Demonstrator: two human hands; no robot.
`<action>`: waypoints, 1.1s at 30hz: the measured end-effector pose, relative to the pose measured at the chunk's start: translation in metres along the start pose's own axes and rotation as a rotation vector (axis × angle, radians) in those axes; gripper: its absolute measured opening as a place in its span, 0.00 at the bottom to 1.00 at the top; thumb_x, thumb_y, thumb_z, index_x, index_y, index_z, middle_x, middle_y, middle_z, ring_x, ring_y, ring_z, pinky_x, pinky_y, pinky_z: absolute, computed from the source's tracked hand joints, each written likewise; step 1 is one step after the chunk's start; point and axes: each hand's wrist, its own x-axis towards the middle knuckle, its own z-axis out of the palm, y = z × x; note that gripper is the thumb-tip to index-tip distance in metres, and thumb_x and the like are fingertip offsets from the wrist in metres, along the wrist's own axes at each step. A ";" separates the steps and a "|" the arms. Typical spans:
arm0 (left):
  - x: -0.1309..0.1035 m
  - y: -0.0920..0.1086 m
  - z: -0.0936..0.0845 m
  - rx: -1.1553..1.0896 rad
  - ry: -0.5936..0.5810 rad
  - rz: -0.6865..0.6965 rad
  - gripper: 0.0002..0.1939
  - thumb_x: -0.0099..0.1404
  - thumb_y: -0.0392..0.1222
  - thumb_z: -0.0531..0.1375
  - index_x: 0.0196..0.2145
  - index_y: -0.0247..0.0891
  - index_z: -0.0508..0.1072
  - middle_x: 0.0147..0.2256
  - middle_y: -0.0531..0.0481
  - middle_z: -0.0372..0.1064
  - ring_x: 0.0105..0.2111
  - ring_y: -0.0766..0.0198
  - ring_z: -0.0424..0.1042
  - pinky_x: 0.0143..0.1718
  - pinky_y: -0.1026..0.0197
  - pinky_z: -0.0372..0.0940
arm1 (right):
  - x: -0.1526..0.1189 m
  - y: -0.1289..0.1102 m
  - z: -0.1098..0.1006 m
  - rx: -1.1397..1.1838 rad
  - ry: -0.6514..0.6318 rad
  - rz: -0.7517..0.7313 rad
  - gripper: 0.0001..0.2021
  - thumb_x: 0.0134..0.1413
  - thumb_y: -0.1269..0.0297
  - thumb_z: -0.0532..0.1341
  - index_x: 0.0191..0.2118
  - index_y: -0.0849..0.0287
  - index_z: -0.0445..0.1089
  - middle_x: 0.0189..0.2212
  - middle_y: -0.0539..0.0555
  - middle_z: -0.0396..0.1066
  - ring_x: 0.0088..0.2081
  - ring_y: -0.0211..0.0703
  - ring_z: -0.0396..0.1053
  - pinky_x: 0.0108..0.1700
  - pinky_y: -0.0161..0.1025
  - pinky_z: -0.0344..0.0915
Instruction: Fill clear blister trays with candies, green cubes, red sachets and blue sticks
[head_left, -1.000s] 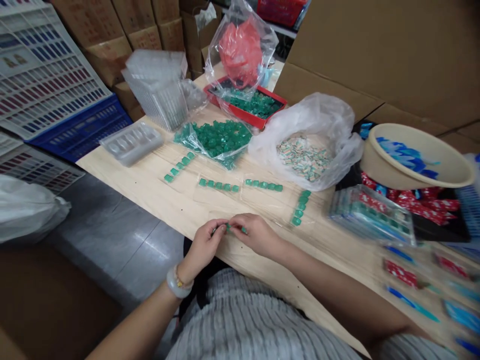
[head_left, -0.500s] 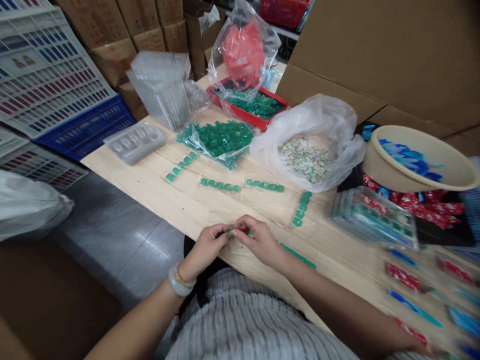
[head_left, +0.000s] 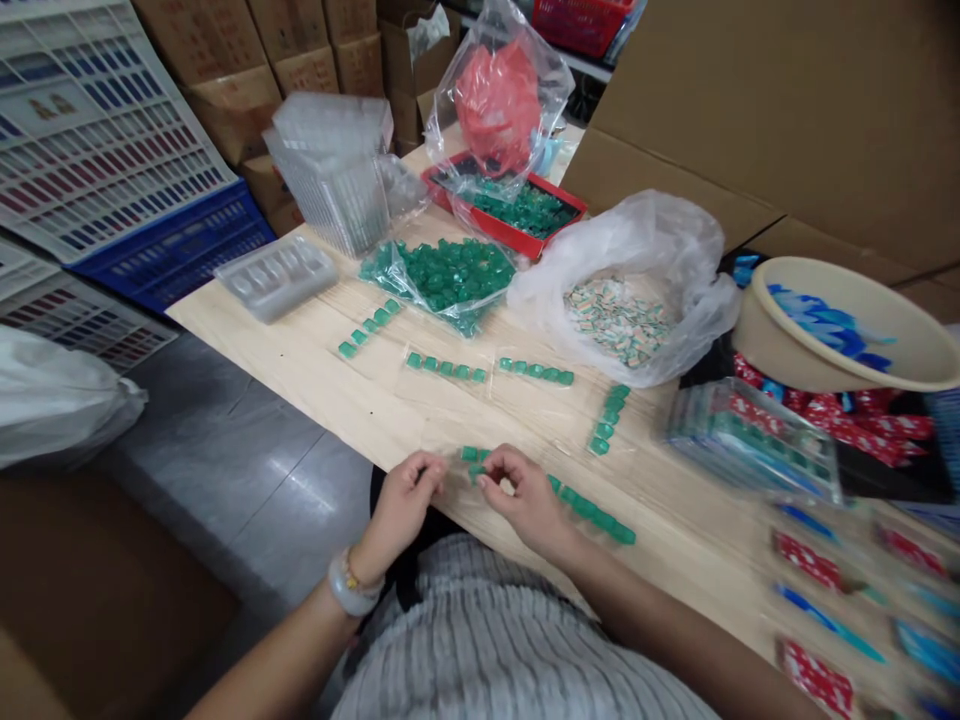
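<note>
The right hand (head_left: pixel 523 495) is pinching a squarish green plastic block (head_left: pixel 475 470), seemingly alone now; beside that grip, the left hand (head_left: pixel 409 495) is parting away, its hold indiscernible.

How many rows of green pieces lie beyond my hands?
4: left row, two middle rows, right row. Nearer green pieces are partly hidden by your right hand.

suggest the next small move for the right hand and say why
Perhaps the right hand should set down the green piece it seems to pinch: other green pieces already lie on the table close by, and none shows in the left hand.
</note>
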 end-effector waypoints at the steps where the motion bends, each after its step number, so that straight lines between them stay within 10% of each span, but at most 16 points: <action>1: 0.001 -0.001 -0.004 -0.037 0.059 -0.018 0.13 0.56 0.48 0.54 0.24 0.35 0.64 0.18 0.57 0.55 0.18 0.73 0.53 0.19 0.69 0.49 | 0.006 0.000 -0.001 -0.108 -0.017 -0.048 0.03 0.48 0.68 0.55 0.27 0.60 0.62 0.24 0.50 0.62 0.27 0.35 0.61 0.30 0.34 0.59; 10: 0.007 0.011 -0.012 -0.411 0.057 -0.200 0.16 0.47 0.36 0.53 0.35 0.31 0.69 0.34 0.47 0.66 0.25 0.70 0.60 0.24 0.66 0.55 | 0.052 -0.008 0.010 -0.932 -0.359 -0.323 0.09 0.54 0.67 0.53 0.30 0.62 0.69 0.31 0.57 0.67 0.38 0.45 0.60 0.40 0.43 0.52; 21: 0.005 0.009 -0.014 -0.296 -0.091 -0.142 0.18 0.54 0.43 0.57 0.42 0.32 0.65 0.29 0.48 0.69 0.28 0.67 0.67 0.32 0.63 0.60 | 0.036 -0.013 0.002 -0.534 -0.217 -0.312 0.12 0.54 0.66 0.54 0.44 0.59 0.66 0.36 0.57 0.67 0.40 0.43 0.61 0.43 0.41 0.55; 33: 0.007 0.021 0.002 0.180 -0.032 0.189 0.15 0.61 0.46 0.50 0.38 0.35 0.71 0.31 0.48 0.69 0.31 0.65 0.67 0.34 0.63 0.62 | 0.038 -0.021 -0.008 -0.198 -0.308 -0.053 0.08 0.45 0.75 0.54 0.20 0.62 0.65 0.16 0.46 0.60 0.20 0.30 0.55 0.24 0.29 0.51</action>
